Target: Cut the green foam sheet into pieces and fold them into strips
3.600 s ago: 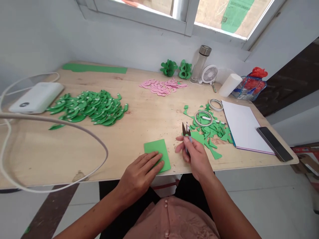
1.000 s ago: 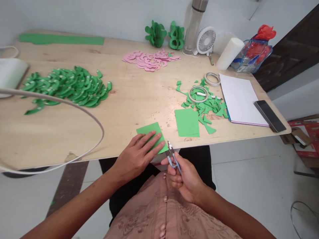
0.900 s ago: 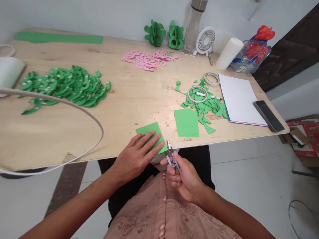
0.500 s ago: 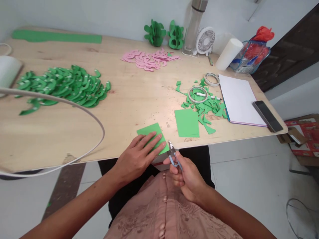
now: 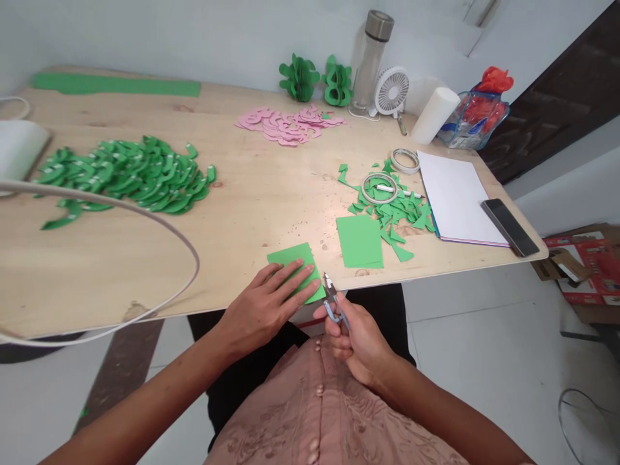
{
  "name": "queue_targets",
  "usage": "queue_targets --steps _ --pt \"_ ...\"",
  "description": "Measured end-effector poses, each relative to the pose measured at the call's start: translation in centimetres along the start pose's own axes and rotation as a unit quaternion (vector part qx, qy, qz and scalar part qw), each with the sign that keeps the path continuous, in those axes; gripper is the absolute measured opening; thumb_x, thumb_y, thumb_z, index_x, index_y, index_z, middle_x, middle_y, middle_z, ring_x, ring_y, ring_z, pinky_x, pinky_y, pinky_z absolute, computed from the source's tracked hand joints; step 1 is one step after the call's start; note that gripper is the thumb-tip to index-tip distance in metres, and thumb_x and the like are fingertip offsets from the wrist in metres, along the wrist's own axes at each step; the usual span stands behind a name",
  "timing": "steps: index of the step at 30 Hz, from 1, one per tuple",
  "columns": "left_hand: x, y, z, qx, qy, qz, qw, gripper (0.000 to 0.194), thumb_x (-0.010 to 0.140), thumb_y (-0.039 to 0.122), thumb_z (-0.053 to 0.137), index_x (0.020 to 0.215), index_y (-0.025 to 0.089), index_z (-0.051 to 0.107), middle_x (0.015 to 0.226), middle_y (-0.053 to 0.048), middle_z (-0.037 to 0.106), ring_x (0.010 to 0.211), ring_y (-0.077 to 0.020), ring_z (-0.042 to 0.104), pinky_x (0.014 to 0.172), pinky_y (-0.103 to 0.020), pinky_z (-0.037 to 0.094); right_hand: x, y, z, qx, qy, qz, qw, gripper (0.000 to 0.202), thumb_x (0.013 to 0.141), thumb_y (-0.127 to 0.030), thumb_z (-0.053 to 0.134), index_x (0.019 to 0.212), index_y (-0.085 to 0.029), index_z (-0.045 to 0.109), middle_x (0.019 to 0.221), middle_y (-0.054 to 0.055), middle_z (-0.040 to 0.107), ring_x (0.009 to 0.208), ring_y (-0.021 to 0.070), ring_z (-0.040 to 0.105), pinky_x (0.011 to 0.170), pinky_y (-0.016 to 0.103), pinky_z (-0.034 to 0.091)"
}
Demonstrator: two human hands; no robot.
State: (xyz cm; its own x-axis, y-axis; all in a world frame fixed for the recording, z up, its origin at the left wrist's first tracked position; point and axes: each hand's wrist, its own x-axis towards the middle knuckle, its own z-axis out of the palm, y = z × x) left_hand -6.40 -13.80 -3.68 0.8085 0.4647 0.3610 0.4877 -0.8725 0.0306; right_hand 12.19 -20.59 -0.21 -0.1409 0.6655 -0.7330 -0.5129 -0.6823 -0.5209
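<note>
Under the spread fingers of my left hand [image 5: 271, 303] lies a green paper square [image 5: 296, 255], near the table's front edge. That hand is open and rests flat on the paper. My right hand [image 5: 356, 332] grips a pair of scissors [image 5: 330, 298] by the blue-grey handles, with the blades pointing up toward the table edge, just right of the paper's corner. A second green paper piece [image 5: 360, 242] lies flat to the right. Beyond it is a heap of green scraps [image 5: 407, 210], with a roll of tape [image 5: 364, 191] and a white pen on top.
Cut green strips [image 5: 140, 174] are heaped at left, pink cutouts [image 5: 285, 126] at the back. Along the wall stand green paper shapes [image 5: 299, 79], a bottle [image 5: 371, 64] and a fan [image 5: 391, 90]. White paper [image 5: 455, 194] and a phone [image 5: 509, 226] lie right; a cable [image 5: 181, 232] arcs at left.
The camera view has tilted and shifted slightly, so the table's back items appear lower. Both hands, the green paper and the scissors keep nearly the same positions.
</note>
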Motion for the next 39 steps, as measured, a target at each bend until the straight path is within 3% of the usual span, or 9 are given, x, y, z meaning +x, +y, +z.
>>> queue_targets --steps 6,12,21,26,39 --pt "0.4 0.4 -0.3 -0.036 0.017 -0.027 0.999 0.048 0.087 0.015 0.046 0.135 0.011 0.046 0.131 -0.014 0.059 0.123 -0.0292 0.052 0.098 -0.048 0.040 -0.4 0.5 0.2 0.020 -0.010 0.019 1.000 0.049 0.073 -0.060 0.068 0.076 -0.012 0.066 0.050 -0.008 0.041 0.037 0.0011 0.018 0.040 0.020 0.007" --pt "0.7 1.2 0.1 -0.016 0.003 -0.057 0.998 0.041 0.087 0.017 0.046 0.127 0.011 0.054 0.137 -0.017 0.054 0.128 -0.0333 0.047 0.103 -0.054 0.038 -0.2 0.7 0.2 0.042 -0.007 0.020 0.999 0.050 0.076 -0.062 0.066 0.079 -0.012 0.066 0.050 -0.007 0.043 0.038 0.0018 0.019 0.041 0.021 0.006" --pt "0.2 0.9 0.7 0.003 0.010 -0.030 0.999 0.044 0.088 0.010 0.043 0.131 0.011 0.051 0.138 -0.016 0.052 0.137 -0.0319 0.037 0.108 -0.053 0.037 0.1 0.0 0.6 0.033 -0.008 0.015 0.999 0.048 0.075 -0.061 0.066 0.075 -0.012 0.066 0.050 -0.008 0.040 0.039 0.0018 0.015 0.040 0.022 0.006" --pt "0.2 0.8 0.6 0.005 0.004 -0.028 1.000 0.043 0.089 0.010 0.041 0.130 0.012 0.053 0.138 -0.015 0.052 0.137 -0.0311 0.037 0.109 -0.052 0.037 -0.2 -0.3 0.2 0.014 0.023 0.012 1.000 0.049 0.074 -0.062 0.067 0.072 -0.013 0.064 0.049 -0.009 0.038 0.039 0.0014 0.016 0.040 0.021 0.006" --pt "0.3 0.7 0.3 -0.018 -0.002 -0.011 1.000 0.045 0.089 0.008 0.039 0.132 0.015 0.051 0.140 -0.012 0.051 0.138 -0.0291 0.036 0.109 -0.051 0.038 0.4 -0.4 0.2 0.013 0.007 0.000 1.000 0.048 0.075 -0.060 0.067 0.073 -0.012 0.063 0.048 -0.009 0.040 0.037 0.0010 0.015 0.039 0.020 0.006"
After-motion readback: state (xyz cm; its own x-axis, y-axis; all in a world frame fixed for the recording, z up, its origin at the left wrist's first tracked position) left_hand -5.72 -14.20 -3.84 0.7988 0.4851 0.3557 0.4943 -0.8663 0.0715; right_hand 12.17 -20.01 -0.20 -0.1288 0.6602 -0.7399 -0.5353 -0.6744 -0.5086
